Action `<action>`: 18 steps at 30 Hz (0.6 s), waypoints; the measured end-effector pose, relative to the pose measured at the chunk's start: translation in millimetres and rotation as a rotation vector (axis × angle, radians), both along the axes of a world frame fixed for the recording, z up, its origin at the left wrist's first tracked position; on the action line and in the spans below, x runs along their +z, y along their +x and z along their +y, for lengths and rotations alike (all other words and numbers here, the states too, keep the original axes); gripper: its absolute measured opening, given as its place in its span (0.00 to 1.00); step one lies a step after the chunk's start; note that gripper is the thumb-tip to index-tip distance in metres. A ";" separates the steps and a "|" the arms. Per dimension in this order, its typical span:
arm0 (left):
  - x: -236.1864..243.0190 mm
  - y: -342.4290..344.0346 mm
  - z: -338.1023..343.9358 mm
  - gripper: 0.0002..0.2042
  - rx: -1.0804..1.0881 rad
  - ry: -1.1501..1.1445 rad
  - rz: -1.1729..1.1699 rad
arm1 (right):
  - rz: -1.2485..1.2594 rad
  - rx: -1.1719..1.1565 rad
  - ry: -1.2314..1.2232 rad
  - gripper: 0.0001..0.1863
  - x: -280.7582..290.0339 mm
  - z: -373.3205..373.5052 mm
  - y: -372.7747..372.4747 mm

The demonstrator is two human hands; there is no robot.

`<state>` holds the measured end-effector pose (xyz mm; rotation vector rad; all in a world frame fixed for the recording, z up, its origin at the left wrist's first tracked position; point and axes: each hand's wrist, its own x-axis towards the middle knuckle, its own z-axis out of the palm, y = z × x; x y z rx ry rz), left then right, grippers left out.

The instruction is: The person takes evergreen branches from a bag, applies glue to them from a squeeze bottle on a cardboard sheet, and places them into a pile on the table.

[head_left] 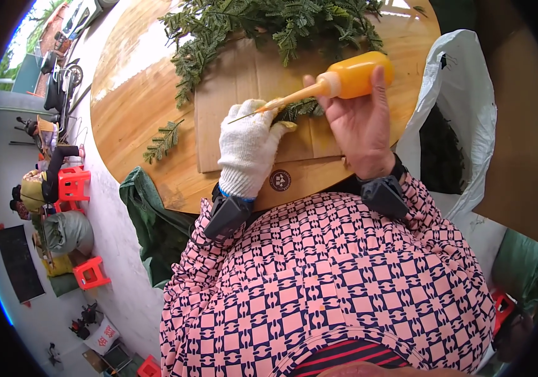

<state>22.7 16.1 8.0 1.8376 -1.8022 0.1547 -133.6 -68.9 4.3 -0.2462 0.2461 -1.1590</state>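
Observation:
My left hand (pixel 247 147), in a white knit glove with yellow-stained fingertips, is closed over the cardboard. A green artificial pine sprig (pixel 303 109) sticks out from its fingers toward the right. Bare, my right hand (pixel 363 125) grips an orange squeeze bottle (pixel 362 74) between thumb and fingers. The bottle tilts down to the left, and its long tapered nozzle reaches the gloved fingers. A thin brown tip lies across the glove; whether it belongs to the nozzle or a stem I cannot tell. Beneath both hands is a flat cardboard sheet (pixel 219 141).
Green pine branches (pixel 281 25) are heaped at the far side of the round wooden table (pixel 124 113). One loose sprig (pixel 163 141) lies left of the cardboard. A white sack (pixel 479 107) stands right, a green sack (pixel 140 201) left. People sit near red stools (pixel 74 183) farther left.

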 end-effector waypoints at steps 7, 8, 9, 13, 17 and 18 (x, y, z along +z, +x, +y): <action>-1.7 2.8 -0.1 0.18 0.013 0.024 0.059 | 0.240 -0.259 -0.231 0.24 3.0 -7.5 -49.0; -0.9 3.3 -0.2 0.18 0.013 0.026 0.060 | 0.287 -0.341 -0.208 0.23 -0.4 -9.0 -53.1; -0.8 3.6 -0.2 0.18 0.013 0.027 0.060 | 0.334 -0.423 -0.186 0.23 -2.5 -10.2 -56.1; -6.4 7.2 -0.4 0.19 -0.021 0.002 0.055 | 0.406 -0.447 -0.225 0.22 -9.0 -10.2 -60.6; -7.1 8.9 0.1 0.21 -0.034 0.009 0.069 | 0.450 -0.453 -0.350 0.22 -4.9 -6.9 -55.2; -6.7 9.2 0.3 0.21 -0.033 0.010 0.073 | 0.454 -0.450 -0.351 0.22 -4.2 -5.6 -54.0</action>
